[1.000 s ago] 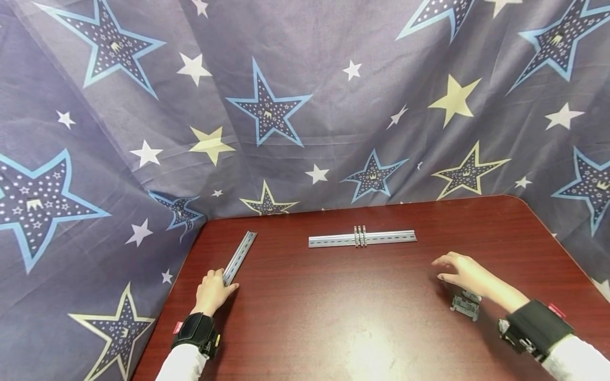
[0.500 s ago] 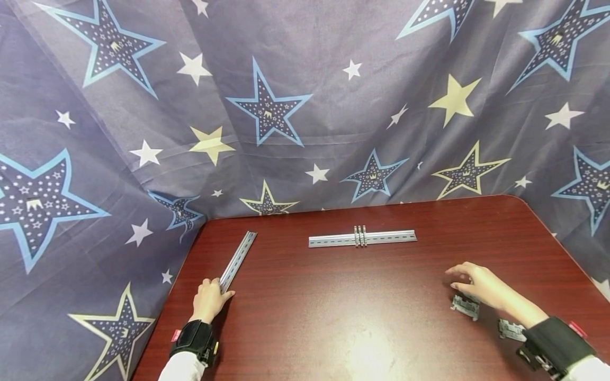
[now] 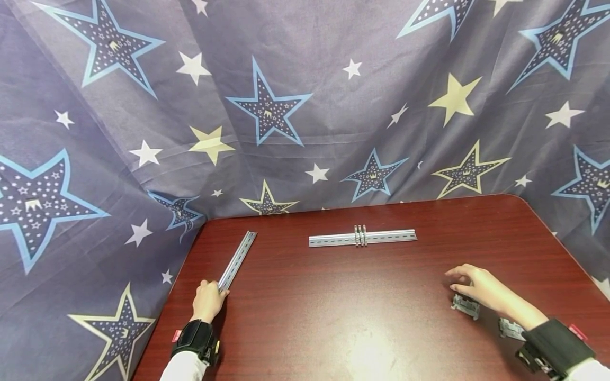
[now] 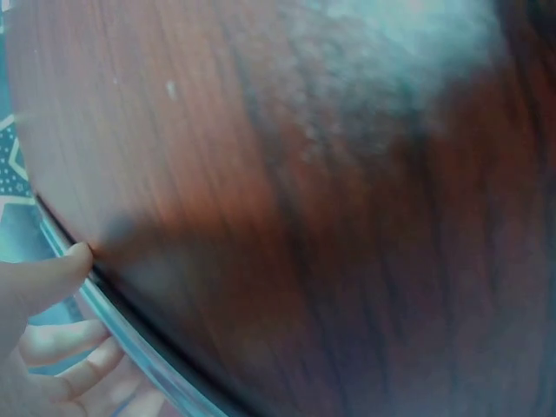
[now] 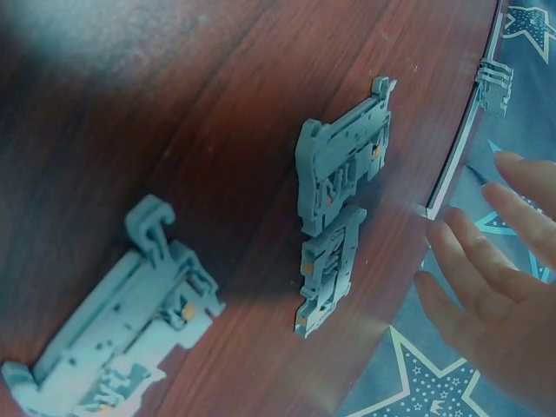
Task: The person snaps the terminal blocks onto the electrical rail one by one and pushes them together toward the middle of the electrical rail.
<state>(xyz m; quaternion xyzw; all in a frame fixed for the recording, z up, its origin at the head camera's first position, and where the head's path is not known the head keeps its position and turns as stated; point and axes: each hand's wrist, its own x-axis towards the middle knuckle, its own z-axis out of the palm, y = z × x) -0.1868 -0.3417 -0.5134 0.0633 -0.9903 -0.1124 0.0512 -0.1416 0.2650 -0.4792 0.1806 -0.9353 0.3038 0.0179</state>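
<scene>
At the table's left, my left hand (image 3: 208, 301) grips the near end of a slotted metal DIN rail (image 3: 238, 257). In the left wrist view, the thumb is on one side of the rail (image 4: 143, 343) and the fingers on the other. My right hand (image 3: 486, 288) hovers at the right with loosely bent fingers, holding nothing. Below it lie grey DIN-rail terminal blocks (image 3: 465, 306), with another terminal block (image 3: 511, 329) by the wrist. The right wrist view shows two close-set blocks (image 5: 343, 161) and a separate block (image 5: 130, 321), apart from the fingers.
A second DIN rail (image 3: 333, 241) lies crosswise toward the back of the reddish wooden table (image 3: 305, 296), with several thin terminal blocks (image 3: 360, 236) mounted near its middle. A star-patterned cloth (image 3: 305, 159) hangs behind the table and along its left side.
My left hand has slid toward the rail's near end, and its thumb has drawn in against it. My right hand has shifted right and nearer, uncovering the block by the wrist.
</scene>
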